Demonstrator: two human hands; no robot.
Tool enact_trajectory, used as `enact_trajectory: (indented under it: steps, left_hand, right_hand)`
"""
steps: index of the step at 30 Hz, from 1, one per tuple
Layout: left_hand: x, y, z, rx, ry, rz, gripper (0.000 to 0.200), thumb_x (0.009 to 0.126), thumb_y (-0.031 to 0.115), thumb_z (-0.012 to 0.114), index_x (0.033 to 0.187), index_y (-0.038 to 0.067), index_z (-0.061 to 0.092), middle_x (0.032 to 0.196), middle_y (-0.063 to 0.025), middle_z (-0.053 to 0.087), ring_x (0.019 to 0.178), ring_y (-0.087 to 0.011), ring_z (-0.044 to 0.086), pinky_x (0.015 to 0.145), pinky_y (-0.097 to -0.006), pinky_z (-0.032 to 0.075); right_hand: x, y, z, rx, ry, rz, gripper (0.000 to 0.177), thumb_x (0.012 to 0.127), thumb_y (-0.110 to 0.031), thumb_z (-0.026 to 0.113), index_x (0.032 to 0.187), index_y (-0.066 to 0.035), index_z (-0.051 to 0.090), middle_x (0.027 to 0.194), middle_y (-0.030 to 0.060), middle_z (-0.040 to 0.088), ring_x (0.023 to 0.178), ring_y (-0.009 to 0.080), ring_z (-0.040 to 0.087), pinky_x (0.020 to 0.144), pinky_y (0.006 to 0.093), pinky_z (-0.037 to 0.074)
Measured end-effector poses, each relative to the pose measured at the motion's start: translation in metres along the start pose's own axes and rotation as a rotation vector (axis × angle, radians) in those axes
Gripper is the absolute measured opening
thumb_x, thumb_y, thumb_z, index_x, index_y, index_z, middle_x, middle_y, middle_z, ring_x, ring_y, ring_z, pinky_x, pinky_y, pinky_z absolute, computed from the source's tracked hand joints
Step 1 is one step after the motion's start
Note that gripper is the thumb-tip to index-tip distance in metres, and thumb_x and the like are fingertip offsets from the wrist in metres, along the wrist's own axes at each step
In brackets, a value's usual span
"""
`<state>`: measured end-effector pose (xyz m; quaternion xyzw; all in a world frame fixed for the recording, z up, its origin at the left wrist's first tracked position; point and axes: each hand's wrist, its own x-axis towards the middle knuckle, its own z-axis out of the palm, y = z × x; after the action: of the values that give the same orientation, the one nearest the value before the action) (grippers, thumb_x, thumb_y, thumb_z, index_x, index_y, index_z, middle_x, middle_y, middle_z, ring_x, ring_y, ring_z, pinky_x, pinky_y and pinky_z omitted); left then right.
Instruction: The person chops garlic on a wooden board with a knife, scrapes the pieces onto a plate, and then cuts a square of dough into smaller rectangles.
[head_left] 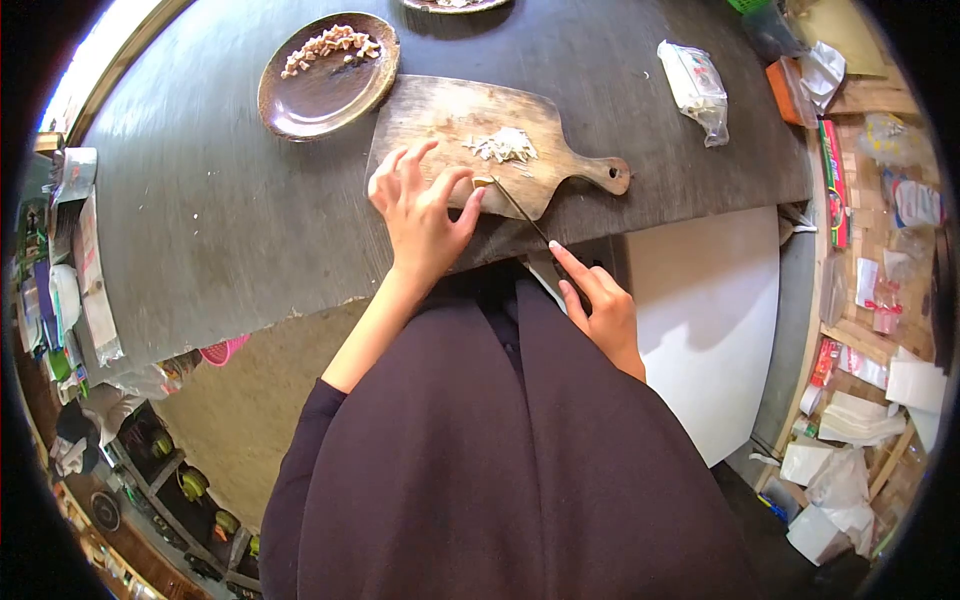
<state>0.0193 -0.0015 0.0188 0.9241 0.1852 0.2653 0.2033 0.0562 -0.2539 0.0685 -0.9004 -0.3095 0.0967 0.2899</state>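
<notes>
My left hand (422,220) rests at the near edge of a worn wooden cutting board (430,110). Its thumb and index finger close about a small pale food piece (482,182), mostly hidden by the fingers; the other fingers are raised and curved. In my right hand (603,308) is the handle of a knife (522,212), index finger stretched along it. The blade tip reaches the food piece over the board. A heap of thin pale slivers (505,146) lies on the board just beyond the knife tip.
A brown plate (310,105) with chopped light-brown pieces (335,45) stands beyond the board at left. Another plate (455,5) is cut off at the top. A white plastic packet (695,88) lies at right on the dark table (220,240). Packages hang along the right wall.
</notes>
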Motion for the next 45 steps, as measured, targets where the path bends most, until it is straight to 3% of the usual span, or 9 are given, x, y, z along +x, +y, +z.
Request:
enact_trajectory:
  steps: [3, 16, 25, 27, 33, 45]
  left_hand:
    - [0.003, 0.003, 0.006, -0.021, -0.007, 0.032, 0.017, 0.078, 0.024, 0.084, 0.093, 0.024, 0.077, 0.142, -0.0034, 0.056, 0.139, -0.0369, 0.039, 0.114, -0.0520, 0.024]
    - [0.001, -0.006, -0.001, 0.026, -0.037, 0.138, 0.015, 0.079, 0.016, 0.076, 0.092, 0.022, 0.075, 0.132, -0.0015, 0.060, 0.136, -0.0331, 0.044, 0.113, -0.0522, 0.027]
    - [-0.006, -0.008, -0.010, 0.029, 0.019, 0.148, 0.033, 0.076, 0.014, 0.076, 0.107, 0.024, 0.077, 0.138, -0.0035, 0.058, 0.137, -0.0336, 0.044, 0.114, -0.0543, 0.028]
    - [-0.007, -0.012, -0.015, 0.012, -0.076, 0.238, 0.036, 0.078, 0.016, 0.075, 0.113, 0.025, 0.077, 0.141, -0.0058, 0.057, 0.138, -0.0345, 0.042, 0.116, -0.0545, 0.026]
    - [-0.013, -0.012, -0.018, -0.005, -0.105, 0.183, 0.034, 0.084, 0.023, 0.075, 0.118, 0.028, 0.076, 0.149, -0.0092, 0.051, 0.141, -0.0354, 0.039, 0.118, -0.0555, 0.024]
    - [-0.016, -0.010, -0.013, -0.007, -0.119, 0.165, 0.034, 0.086, 0.029, 0.078, 0.119, 0.027, 0.075, 0.150, -0.0097, 0.048, 0.142, -0.0381, 0.035, 0.117, -0.0540, 0.023]
  right_hand:
    - [0.001, -0.002, -0.003, -0.006, -0.007, 0.010, 0.054, 0.096, -0.018, 0.068, 0.146, -0.036, 0.061, 0.080, 0.0075, 0.060, 0.063, 0.0275, 0.062, 0.061, 0.0407, 0.054]
    - [0.005, 0.000, -0.011, -0.006, -0.052, 0.007, 0.054, 0.097, -0.017, 0.067, 0.147, -0.035, 0.061, 0.080, 0.0092, 0.060, 0.063, 0.0290, 0.062, 0.062, 0.0414, 0.054]
    - [0.004, -0.001, -0.011, -0.007, -0.073, 0.019, 0.054, 0.097, -0.017, 0.066, 0.147, -0.035, 0.060, 0.082, 0.0104, 0.060, 0.069, 0.0313, 0.064, 0.065, 0.0431, 0.054]
    - [0.004, -0.001, -0.011, -0.009, -0.073, 0.023, 0.054, 0.097, -0.017, 0.066, 0.147, -0.034, 0.060, 0.082, 0.0105, 0.060, 0.069, 0.0314, 0.064, 0.065, 0.0431, 0.054]
    - [0.004, -0.003, -0.011, 0.002, -0.068, 0.026, 0.054, 0.097, -0.016, 0.067, 0.147, -0.034, 0.060, 0.080, 0.0104, 0.059, 0.067, 0.0312, 0.062, 0.064, 0.0429, 0.054]
    - [0.002, -0.002, -0.013, 0.060, 0.002, 0.011, 0.052, 0.098, -0.016, 0.066, 0.147, -0.033, 0.061, 0.081, 0.0109, 0.059, 0.067, 0.0314, 0.062, 0.065, 0.0431, 0.053]
